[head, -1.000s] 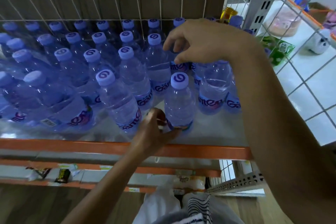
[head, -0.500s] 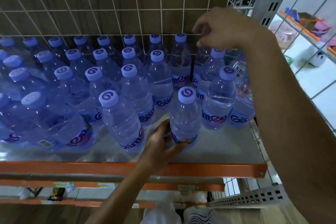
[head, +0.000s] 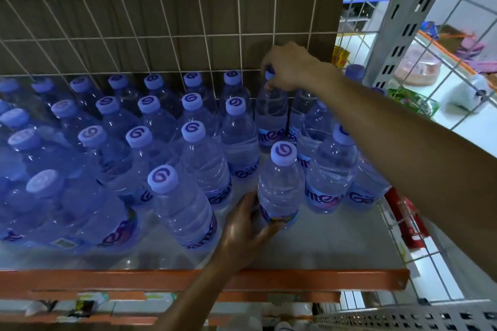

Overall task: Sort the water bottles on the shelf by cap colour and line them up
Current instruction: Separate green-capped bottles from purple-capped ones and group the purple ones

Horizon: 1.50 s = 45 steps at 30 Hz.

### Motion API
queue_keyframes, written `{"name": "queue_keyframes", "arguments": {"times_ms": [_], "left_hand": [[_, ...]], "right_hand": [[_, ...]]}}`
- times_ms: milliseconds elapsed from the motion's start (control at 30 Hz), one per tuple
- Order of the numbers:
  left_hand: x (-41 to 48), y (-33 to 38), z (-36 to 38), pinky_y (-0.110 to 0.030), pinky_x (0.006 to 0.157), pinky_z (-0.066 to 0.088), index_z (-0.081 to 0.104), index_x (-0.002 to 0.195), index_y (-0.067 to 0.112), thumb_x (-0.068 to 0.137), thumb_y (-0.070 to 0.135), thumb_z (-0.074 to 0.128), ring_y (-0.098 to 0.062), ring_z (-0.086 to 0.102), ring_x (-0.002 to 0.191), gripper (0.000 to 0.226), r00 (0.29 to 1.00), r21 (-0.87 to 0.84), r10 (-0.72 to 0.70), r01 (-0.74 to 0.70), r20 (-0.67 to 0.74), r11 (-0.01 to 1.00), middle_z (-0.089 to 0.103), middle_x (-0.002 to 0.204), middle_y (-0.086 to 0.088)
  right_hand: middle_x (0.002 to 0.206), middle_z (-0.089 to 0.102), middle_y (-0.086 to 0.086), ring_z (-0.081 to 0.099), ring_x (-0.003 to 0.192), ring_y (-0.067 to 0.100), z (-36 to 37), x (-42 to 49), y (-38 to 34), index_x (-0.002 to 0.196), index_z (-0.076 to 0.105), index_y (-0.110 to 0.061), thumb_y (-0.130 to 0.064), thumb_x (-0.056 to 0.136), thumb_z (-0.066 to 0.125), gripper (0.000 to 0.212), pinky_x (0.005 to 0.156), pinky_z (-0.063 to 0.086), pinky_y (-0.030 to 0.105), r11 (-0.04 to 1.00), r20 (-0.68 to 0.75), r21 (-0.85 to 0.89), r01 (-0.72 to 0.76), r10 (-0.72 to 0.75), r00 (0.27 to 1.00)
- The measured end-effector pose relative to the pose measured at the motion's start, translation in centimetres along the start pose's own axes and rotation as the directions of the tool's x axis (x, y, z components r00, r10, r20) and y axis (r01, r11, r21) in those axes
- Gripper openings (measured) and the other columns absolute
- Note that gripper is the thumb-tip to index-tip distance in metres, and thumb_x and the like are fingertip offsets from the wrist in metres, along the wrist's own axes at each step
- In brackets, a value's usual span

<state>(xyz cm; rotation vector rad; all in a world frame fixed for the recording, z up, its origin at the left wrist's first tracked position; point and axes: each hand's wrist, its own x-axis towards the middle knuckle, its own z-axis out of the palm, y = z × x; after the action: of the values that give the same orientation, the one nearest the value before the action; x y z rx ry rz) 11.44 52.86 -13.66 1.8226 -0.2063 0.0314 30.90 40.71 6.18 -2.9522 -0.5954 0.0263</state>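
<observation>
Several clear water bottles with pale purple caps stand in rows on the shelf (head: 336, 244). My left hand (head: 242, 228) grips the base of a front bottle (head: 279, 183) that stands apart from the rows, near the shelf's front. My right hand (head: 290, 67) reaches to the back row and pinches the cap of a rear bottle (head: 271, 110) against the wire grid. My right forearm crosses over the bottles on the right and hides some of their caps.
A white wire grid (head: 188, 35) backs the shelf, and a wire side panel (head: 403, 223) closes its right end. An orange beam (head: 295, 279) edges the front. A shrink-wrapped pack of bottles (head: 67, 209) fills the left. A grey upright post (head: 403, 21) stands at the right.
My right hand has moved from the middle bottles to the back row and now pinches a rear bottle's cap. My left hand has stayed on the front bottle's base.
</observation>
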Motion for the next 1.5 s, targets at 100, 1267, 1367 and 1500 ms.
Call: {"name": "queue_keyframes", "arguments": {"times_ms": [100,1267,1367,1500], "left_hand": [[0.8,-0.6,0.4,-0.020,0.091,0.048,0.049,0.126,0.014,0.080,0.025,0.072,-0.003,0.058,0.112,0.052,1.000,-0.002,0.006,-0.006,-0.017,1.000,0.061,0.122,0.007],[8.2,0.3,3.8,-0.018,0.032,0.039,0.061,0.083,0.002,0.069,0.043,0.076,-0.020,0.055,0.032,0.046,0.920,0.758,0.178,0.167,-0.350,0.630,0.059,0.048,-0.009],[8.3,0.5,3.9,-0.015,0.033,0.036,0.061,0.079,0.002,0.066,0.044,0.076,-0.018,0.055,0.032,0.046,0.926,0.773,0.150,0.191,-0.346,0.605,0.058,0.047,-0.007],[8.1,1.2,3.4,-0.009,0.047,0.031,0.061,0.085,0.011,0.082,0.030,0.067,-0.016,0.062,0.054,0.020,0.912,0.671,0.128,0.186,-0.390,0.718,0.063,0.063,-0.002]], "right_hand": [[0.119,0.058,0.014,0.056,0.108,0.030,0.0,0.5,0.2,0.111,0.064,-0.011,-0.023,0.082,0.071,0.032,0.080,0.043,0.030,0.999,-0.025,0.003,-0.041,0.041,0.999],[0.104,0.063,0.002,0.059,0.096,0.018,-1.7,-1.2,0.9,0.105,0.064,-0.017,-0.038,0.080,0.069,0.033,0.082,0.048,0.032,0.982,-0.087,0.189,-0.006,0.023,0.996],[0.120,0.057,0.007,0.055,0.105,0.025,-0.9,0.0,0.9,0.122,0.054,-0.017,-0.032,0.080,0.071,0.048,0.078,0.042,0.031,0.998,0.087,0.060,-0.023,0.017,0.996],[0.122,0.055,0.011,0.054,0.107,0.027,-0.6,0.5,1.1,0.121,0.055,-0.014,-0.021,0.082,0.069,0.042,0.078,0.041,0.030,1.000,0.096,0.021,0.001,-0.003,0.995]]}}
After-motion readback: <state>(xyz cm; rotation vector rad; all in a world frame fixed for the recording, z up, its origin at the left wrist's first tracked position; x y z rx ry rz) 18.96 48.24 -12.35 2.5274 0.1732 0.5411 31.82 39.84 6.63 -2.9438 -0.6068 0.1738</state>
